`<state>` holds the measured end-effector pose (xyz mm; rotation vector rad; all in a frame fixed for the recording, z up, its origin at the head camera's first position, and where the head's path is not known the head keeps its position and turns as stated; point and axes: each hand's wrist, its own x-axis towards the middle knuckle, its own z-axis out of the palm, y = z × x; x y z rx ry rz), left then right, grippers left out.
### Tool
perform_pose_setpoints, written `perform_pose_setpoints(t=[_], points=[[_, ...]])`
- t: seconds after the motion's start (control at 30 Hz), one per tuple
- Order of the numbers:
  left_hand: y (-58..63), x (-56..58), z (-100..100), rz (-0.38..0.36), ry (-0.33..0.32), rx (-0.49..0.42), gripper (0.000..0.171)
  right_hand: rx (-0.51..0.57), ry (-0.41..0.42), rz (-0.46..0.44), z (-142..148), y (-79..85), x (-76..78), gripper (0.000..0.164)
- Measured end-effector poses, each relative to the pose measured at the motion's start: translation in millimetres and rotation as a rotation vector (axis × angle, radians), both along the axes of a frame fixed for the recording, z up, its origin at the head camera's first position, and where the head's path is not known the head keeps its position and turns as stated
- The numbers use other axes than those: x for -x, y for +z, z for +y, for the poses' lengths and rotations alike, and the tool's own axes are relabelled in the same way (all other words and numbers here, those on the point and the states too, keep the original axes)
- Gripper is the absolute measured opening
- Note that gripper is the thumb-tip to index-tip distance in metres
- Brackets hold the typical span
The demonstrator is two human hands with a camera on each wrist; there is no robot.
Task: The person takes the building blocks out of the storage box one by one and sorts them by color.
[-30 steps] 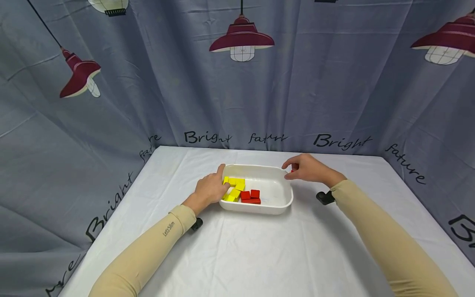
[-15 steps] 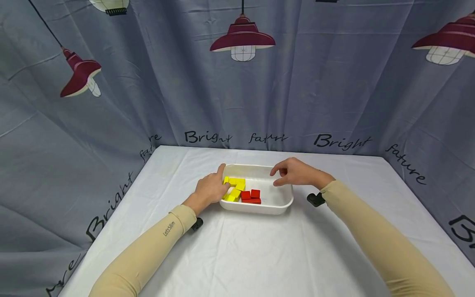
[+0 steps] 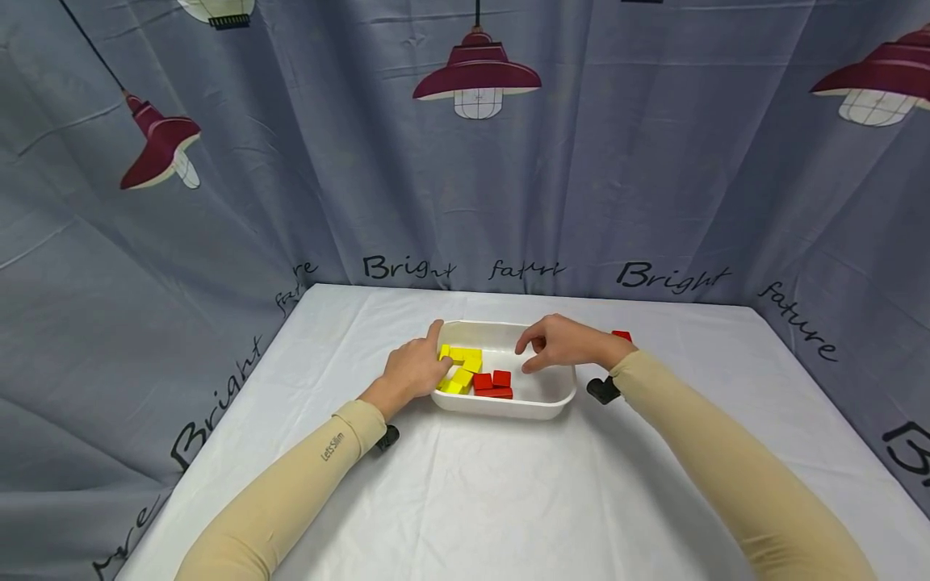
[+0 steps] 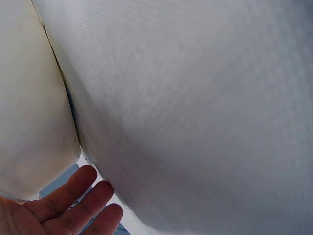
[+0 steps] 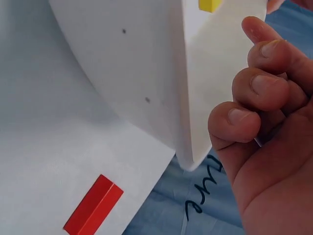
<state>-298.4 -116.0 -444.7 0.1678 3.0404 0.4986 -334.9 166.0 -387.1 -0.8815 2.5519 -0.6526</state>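
My left hand [image 3: 412, 369] grips the left end of a white plastic tray [image 3: 534, 409], its thumb over the rim and inside. In the left wrist view, several fingers of that hand [image 4: 73, 208] extend beside the tray's outer wall. Yellow blocks [image 3: 462, 375] lie at the tray's left, partly hidden by the thumb. Red blocks [image 3: 493, 386] sit nearer the middle, one on another or against it. Over the tray's right half hovers my right hand [image 3: 565, 342], thumb and forefinger apart. In the right wrist view this hand [image 5: 274, 132] has loosely bent fingers, with nothing seen between them.
Right of the tray, a red block [image 3: 621, 334] lies on the white-covered table [image 3: 508, 500], behind the right wrist. A grey-blue curtain [image 3: 465, 194] with printed lamps hangs behind and at both sides of the table.
My right hand has moved left from the tray's right rim to above its inside. A bit of red near its fingers is gone from there; a red block now shows behind the wrist.
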Motion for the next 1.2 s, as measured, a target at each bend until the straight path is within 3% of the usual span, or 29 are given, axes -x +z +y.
perform_pose_setpoints(t=[0.33, 0.8, 1.2], points=[[-0.2, 0.9, 0.3, 0.002, -0.001, -0.002, 0.075, -0.087, 0.028, -0.044, -16.3, -1.8, 5.7, 0.032], [-0.2, 0.5, 0.4, 0.004, 0.000, 0.003, 0.075, -0.141, 0.103, -0.097, -33.3, -6.2, 11.9, 0.020], [-0.5, 0.6, 0.2, 0.015, -0.008, 0.003, 0.074, -0.226, 0.083, -0.103, -41.4, -17.2, 15.9, 0.014]])
